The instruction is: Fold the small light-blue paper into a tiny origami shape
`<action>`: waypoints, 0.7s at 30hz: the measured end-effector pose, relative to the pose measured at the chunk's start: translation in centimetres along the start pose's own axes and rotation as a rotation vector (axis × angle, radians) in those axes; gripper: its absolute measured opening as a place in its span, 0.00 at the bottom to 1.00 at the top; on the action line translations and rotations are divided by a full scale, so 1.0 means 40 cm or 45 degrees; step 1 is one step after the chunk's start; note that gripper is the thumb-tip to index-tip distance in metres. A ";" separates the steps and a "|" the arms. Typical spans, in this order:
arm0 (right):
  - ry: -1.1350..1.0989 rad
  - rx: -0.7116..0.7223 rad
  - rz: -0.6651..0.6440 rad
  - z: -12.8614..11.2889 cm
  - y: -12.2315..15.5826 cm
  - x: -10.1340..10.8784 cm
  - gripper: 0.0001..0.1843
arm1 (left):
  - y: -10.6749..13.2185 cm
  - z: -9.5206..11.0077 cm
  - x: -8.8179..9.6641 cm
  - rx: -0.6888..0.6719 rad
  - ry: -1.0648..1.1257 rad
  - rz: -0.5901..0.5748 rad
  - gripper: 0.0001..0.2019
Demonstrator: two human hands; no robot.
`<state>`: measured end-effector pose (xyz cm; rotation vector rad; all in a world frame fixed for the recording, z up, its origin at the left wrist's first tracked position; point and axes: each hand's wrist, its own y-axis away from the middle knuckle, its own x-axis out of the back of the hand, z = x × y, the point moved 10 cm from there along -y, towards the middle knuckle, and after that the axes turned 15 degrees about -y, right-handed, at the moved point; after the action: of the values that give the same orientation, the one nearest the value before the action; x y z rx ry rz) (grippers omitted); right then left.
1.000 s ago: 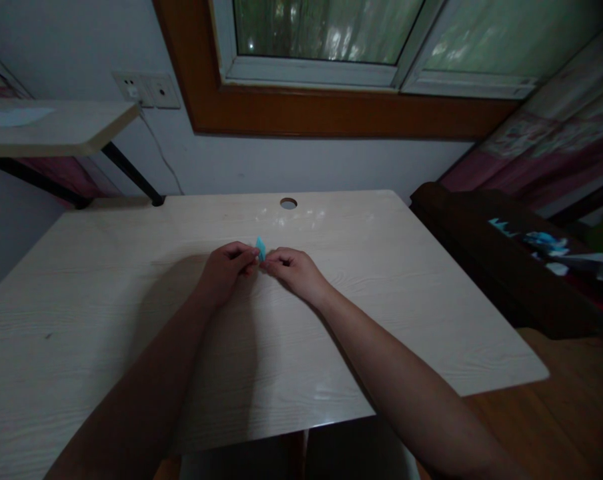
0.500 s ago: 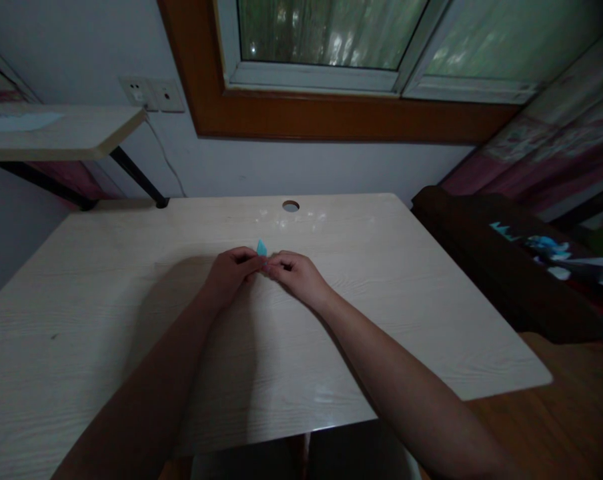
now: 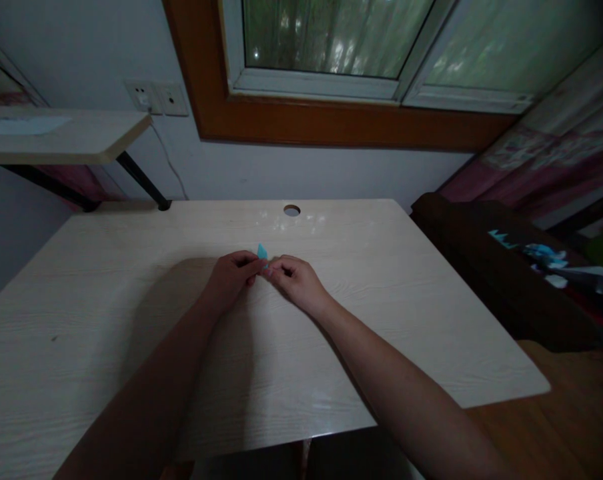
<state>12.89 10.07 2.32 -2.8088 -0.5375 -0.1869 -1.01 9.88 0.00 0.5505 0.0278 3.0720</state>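
A small piece of light-blue folded paper [image 3: 262,251] stands up between my fingertips, its pointed end facing the window. My left hand [image 3: 234,275] is closed, pinching the paper from the left. From the right, my right hand [image 3: 295,277] is closed too, thumb and forefinger meeting at the paper's lower edge. Most of the paper's lower part is hidden by the fingers. Both hands are just over the pale wood-grain table [image 3: 381,320], near its middle.
A raised shelf [image 3: 106,137] on black legs stands at the left back. A round cable hole [image 3: 292,211] sits near the table's far edge. To the right, a dark brown cabinet [image 3: 461,267] carries blue folded pieces [image 3: 501,239] and other small items.
The camera view has shifted slightly. Both hands stay on the blue paper with only tiny finger movement; a little more blue shows between the thumbs.
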 end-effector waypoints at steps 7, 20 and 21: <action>-0.030 0.032 0.027 -0.003 0.001 0.009 0.10 | -0.006 -0.005 -0.005 -0.022 -0.003 -0.008 0.12; -0.087 -0.013 0.007 0.003 -0.002 0.005 0.07 | 0.001 0.006 0.002 -0.059 0.153 0.023 0.09; -0.092 -0.014 0.000 0.002 -0.002 0.004 0.07 | 0.002 0.008 0.004 -0.068 0.179 0.028 0.09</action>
<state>13.01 10.20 2.30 -2.8353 -0.5544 -0.0890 -1.05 9.82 0.35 0.3341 -0.0588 3.1164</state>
